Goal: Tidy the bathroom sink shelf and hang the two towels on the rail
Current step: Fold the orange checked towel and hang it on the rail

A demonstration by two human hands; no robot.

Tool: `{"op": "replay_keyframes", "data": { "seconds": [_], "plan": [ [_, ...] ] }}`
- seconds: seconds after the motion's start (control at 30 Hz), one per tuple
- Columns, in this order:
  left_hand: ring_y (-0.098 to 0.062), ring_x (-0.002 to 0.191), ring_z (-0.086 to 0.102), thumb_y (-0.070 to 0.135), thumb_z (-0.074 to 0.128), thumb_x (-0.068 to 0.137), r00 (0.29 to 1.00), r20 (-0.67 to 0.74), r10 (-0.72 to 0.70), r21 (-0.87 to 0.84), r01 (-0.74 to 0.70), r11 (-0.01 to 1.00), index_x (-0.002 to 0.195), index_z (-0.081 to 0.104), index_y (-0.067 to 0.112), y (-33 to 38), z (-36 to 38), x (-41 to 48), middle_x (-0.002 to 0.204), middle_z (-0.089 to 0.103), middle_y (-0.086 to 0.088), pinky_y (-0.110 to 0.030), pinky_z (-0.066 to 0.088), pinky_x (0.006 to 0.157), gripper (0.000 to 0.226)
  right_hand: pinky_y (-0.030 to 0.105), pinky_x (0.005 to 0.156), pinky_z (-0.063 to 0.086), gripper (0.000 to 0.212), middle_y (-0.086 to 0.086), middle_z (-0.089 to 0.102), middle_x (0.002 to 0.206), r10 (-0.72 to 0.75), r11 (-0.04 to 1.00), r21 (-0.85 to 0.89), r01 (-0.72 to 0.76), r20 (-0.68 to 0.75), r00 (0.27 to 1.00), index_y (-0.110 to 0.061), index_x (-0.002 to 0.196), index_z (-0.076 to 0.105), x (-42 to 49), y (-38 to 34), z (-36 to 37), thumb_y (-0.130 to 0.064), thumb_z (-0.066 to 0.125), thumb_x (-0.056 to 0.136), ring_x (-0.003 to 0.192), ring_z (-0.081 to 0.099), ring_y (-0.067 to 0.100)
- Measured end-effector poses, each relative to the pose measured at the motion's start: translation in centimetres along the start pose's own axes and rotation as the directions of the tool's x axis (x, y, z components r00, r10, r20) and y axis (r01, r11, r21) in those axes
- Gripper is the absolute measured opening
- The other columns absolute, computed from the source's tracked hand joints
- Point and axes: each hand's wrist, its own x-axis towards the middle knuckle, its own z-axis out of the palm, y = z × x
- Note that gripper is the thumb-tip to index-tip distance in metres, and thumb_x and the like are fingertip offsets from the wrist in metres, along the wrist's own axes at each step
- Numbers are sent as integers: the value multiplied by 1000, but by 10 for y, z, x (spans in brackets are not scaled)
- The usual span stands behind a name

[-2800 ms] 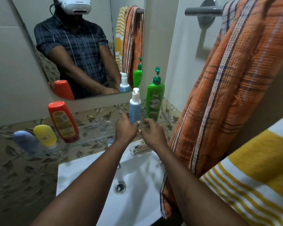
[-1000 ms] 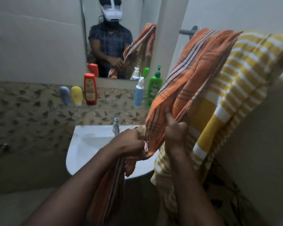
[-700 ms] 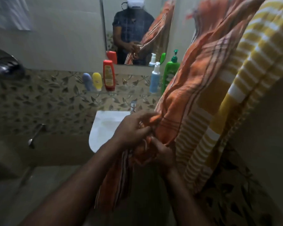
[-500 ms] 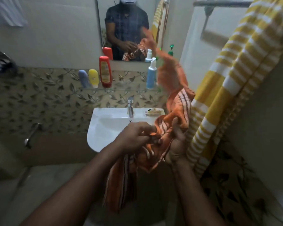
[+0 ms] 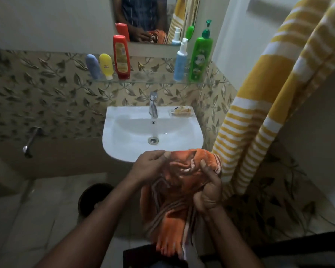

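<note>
1. Orange towel, bunched and striped, hangs between my two hands near the front edge of the sink; its lower end drops down toward the floor and blurs out, so I cannot see where it finishes.
2. My left hand is closed loosely on the towel's upper left edge, thumb and fingertips pinching the cloth.
3. My right hand is curled around the right side of the bundle, thumb up against the fabric; the folds hide most of its fingers.
4. To the right, the yellow towel with white stripes hangs in two long folds. Its top runs out of the frame, so the rail it is on is not visible from here.
5. On the far wall, the glass shelf carries five bottles: at the left a blue tube, a yellow tube and a red bottle, close together; at the right a blue spray bottle just beside a green pump bottle.
6. Labels on the bottles are too small to read.
7. The mirror above is cut off at the top; it reflects a checked shirt, hands on orange cloth and the bottles.
8. A tap stands at the back of the sink, with a soap dish to its right; what lies in it is unclear.
9. A dark round object sits on the floor at the left, partly hidden by my left forearm.
</note>
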Motion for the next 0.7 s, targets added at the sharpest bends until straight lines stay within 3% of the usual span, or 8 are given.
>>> {"op": "replay_keyframes", "data": {
  "seconds": [0.07,0.2,0.3,0.37,0.43,0.5,0.57,0.7],
  "plan": [
    [-12,78,72,42,62,102,993,-115,14,-32,-18,999,88,80,18,-3,1,-2,84,79,-6,-36,57,78,33,62,112,47,68,32,62,139,9,1000,30,-9,7,1000,8,135,63,6,6,-9,-25,86,80,130,60,49],
    [-15,73,66,46,60,97,985,-158,70,-28,-75,997,82,74,12,2,3,-8,75,74,-6,-37,53,73,39,42,84,63,27,24,77,109,-65,946,-324,21,-127,990,6,113,74,14,12,-29,-10,75,92,93,77,33],
    [-11,79,74,30,62,102,994,-56,98,-28,-99,995,86,79,19,9,9,-16,81,79,0,-33,57,74,26,45,80,61,18,12,81,87,-12,515,-856,-43,-57,998,-9,88,79,13,16,-42,-26,83,88,81,75,25],
    [-3,80,75,16,63,105,996,31,79,-61,-77,995,94,80,14,18,8,-20,82,81,6,-20,56,73,20,46,83,61,32,4,80,89,30,161,-987,13,18,999,-16,91,79,10,17,-45,-46,83,82,88,75,24],
    [-2,85,76,16,65,103,988,111,105,6,-106,994,101,82,15,21,2,-19,88,82,8,-17,55,75,17,39,90,57,51,-2,75,106,-165,9,-988,155,151,975,-22,113,73,5,8,-36,-52,83,74,101,69,19],
    [-6,91,76,29,67,101,972,188,141,91,-160,983,104,83,21,24,-5,-18,95,82,6,-23,57,81,18,26,103,48,66,-8,65,131,-248,56,-901,431,405,880,-21,137,63,0,-13,-20,-33,89,77,121,59,7],
    [-8,94,76,38,67,96,960,246,135,101,-164,981,104,83,24,31,-12,-19,97,82,6,-30,59,87,23,18,107,45,58,-11,65,137,-140,244,-761,601,586,798,-20,137,64,-4,-37,4,-22,84,83,130,58,2],
    [-16,91,77,38,72,92,954,260,151,38,-167,985,98,84,22,48,-26,-17,90,81,0,-38,59,86,21,19,80,54,30,0,75,97,23,530,-659,534,640,768,-7,108,71,2,-48,25,-9,83,81,90,70,9]
  ]
}}
